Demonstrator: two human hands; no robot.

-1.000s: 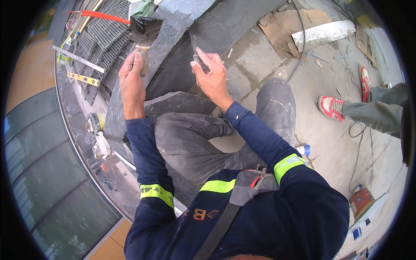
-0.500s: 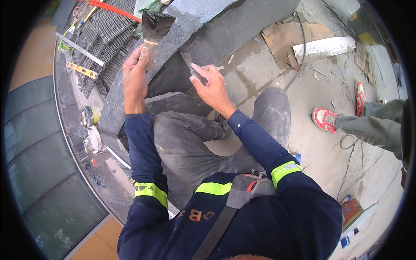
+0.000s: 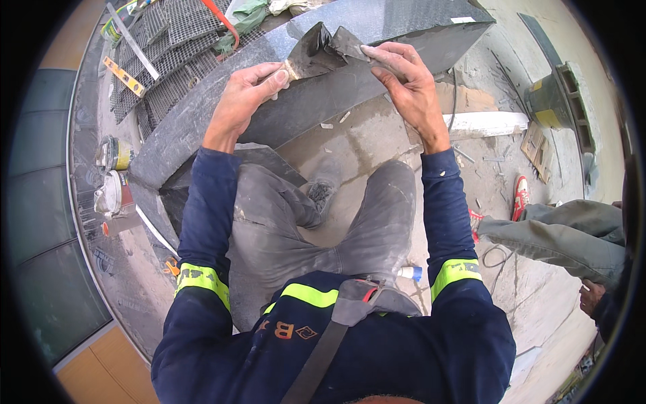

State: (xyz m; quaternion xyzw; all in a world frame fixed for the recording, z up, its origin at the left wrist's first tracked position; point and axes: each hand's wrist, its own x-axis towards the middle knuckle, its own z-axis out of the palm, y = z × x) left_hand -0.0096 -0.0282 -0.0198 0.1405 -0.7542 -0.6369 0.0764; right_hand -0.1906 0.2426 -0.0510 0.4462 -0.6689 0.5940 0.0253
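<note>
My left hand point(image 3: 259, 91) is closed on the pale handle of a wide putty knife point(image 3: 309, 52), its dark, smeared blade raised toward the top of the view. My right hand point(image 3: 404, 81) grips a narrower grey scraper point(image 3: 350, 44), whose blade meets or overlaps the wide blade. Both tools are held over a dark grey stone ledge point(image 3: 276, 118).
Stacked grid mats point(image 3: 155, 74), a yellow level point(image 3: 123, 75) and pots point(image 3: 113, 195) lie left. A white board point(image 3: 486, 124), a bucket point(image 3: 548, 97) and debris are right. Another person's legs point(image 3: 552, 242) and hand point(image 3: 592, 296) are at the right edge.
Both tools have moved rightward in view and come together. My right hand rose, turning its blade toward the wide knife. The view has shifted, and the other person's hand now shows.
</note>
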